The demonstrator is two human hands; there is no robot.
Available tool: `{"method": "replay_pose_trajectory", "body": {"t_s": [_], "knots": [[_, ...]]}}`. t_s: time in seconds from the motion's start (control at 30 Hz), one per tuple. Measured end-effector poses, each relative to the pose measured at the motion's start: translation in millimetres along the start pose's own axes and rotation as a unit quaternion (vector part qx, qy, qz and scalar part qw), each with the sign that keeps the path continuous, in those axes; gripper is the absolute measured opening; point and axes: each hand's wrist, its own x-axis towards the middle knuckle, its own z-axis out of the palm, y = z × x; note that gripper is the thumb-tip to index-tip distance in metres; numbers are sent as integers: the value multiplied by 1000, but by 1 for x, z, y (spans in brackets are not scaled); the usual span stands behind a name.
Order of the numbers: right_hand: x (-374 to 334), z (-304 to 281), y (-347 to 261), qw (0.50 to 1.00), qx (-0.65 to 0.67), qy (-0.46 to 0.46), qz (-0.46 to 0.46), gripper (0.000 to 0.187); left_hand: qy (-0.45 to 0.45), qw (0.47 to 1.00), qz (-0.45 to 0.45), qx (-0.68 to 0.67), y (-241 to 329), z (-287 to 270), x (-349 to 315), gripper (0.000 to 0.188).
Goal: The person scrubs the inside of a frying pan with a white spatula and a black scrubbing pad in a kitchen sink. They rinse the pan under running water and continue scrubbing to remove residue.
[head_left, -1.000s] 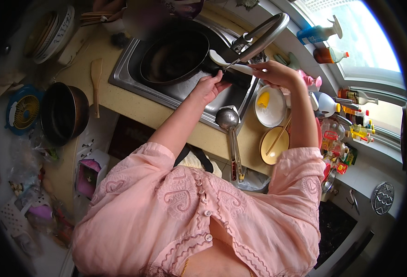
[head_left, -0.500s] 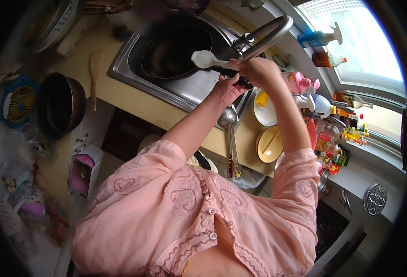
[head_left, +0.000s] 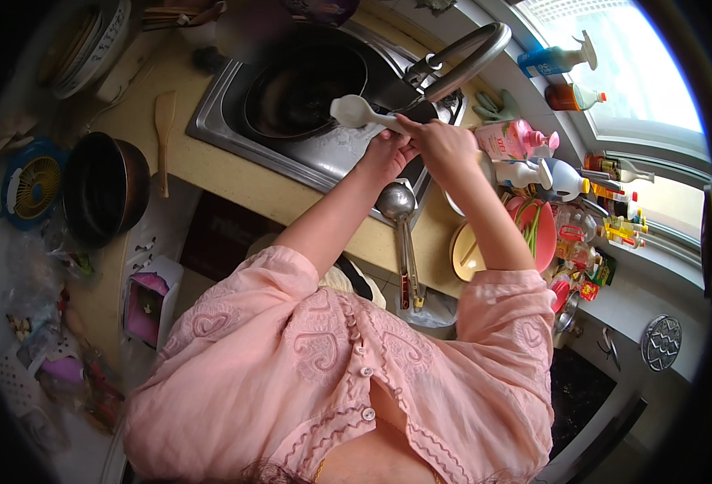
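Note:
A white spoon [head_left: 352, 112] points toward the left over the sink [head_left: 315, 165], its handle running between my hands. My right hand [head_left: 444, 148] is closed round that handle from above. Just below and to the left, my left hand [head_left: 388, 153] curls its fingers against the handle's lower part and touches my right hand; the exact grip is hidden. Behind the handle, a thin stream of water falls from the curved metal faucet [head_left: 473, 68]. A large black wok [head_left: 307, 89] sits in the sink, near the spoon's bowl.
A metal ladle [head_left: 397, 202] lies across the counter's front edge. Left of the sink are a wooden spatula [head_left: 164, 133] and a dark pot [head_left: 106, 185]. To the right stand a yellow bowl [head_left: 465, 254], a red basin [head_left: 543, 242], a pink bottle [head_left: 509, 141] and several other bottles.
My right hand has moved slightly down and closer to my left hand. The spoon has shifted slightly left and down. The red basin with green stalks now shows more beside my right arm.

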Motion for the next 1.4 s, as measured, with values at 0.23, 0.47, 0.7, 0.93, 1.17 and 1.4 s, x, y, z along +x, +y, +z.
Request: {"method": "replay_pose_trajectory", "body": {"t_s": [0.23,0.47,0.7,0.93,1.17,1.4], "knots": [[8,14,-13,1000,-25,0,2,50,43,998,-41,-22,3,18,-10,29],[-10,4,3,999,38,-2,19,45,15,1000,-18,11,4,-2,-11,27],[17,47,45,960,259,31,105,37,92,992,-66,50,12,8,-21,21],[7,74,86,876,474,-67,66,36,78,994,-63,33,9,-1,-21,21],[20,97,59,634,724,-250,102,35,143,982,-116,43,22,3,-28,24],[3,137,53,357,859,-334,151,18,89,991,-71,73,39,17,-15,26]]}}
